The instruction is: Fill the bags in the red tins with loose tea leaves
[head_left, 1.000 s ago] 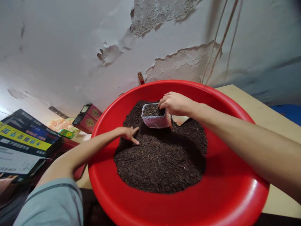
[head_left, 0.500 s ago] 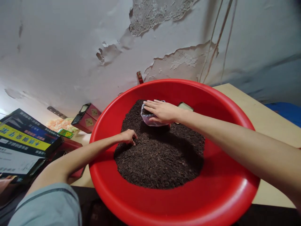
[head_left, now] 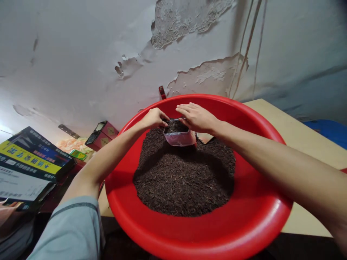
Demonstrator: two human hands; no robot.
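Note:
A wide red plastic basin (head_left: pixel 206 236) holds a heap of dark loose tea leaves (head_left: pixel 181 180). Toward its far side a small box with a clear plastic liner (head_left: pixel 180 139) stands upright on the heap, filled with the same dark leaves. My left hand (head_left: pixel 154 118) is at the box's left rear corner, with its fingertips pinched at the liner's edge. On the other side my right hand (head_left: pixel 199 117) is open, fingers stretched out flat over the right rim and thumb near the leaves. A pale flap (head_left: pixel 205 137) shows just right of the box, partly beneath my right wrist.
Red and black boxes (head_left: pixel 104 134) stand left of the basin, near a larger printed carton (head_left: pixel 29 166) and a green packet (head_left: pixel 78 154). The tan table (head_left: pixel 271 117) reaches out on the right. Behind is a peeling wall (head_left: pixel 89 65); a blue object (head_left: pixel 328 130) is far right.
My left hand has risen from the loose tea leaves to the box's left edge. My right hand has shifted right and up, off the top of the leaves in the box.

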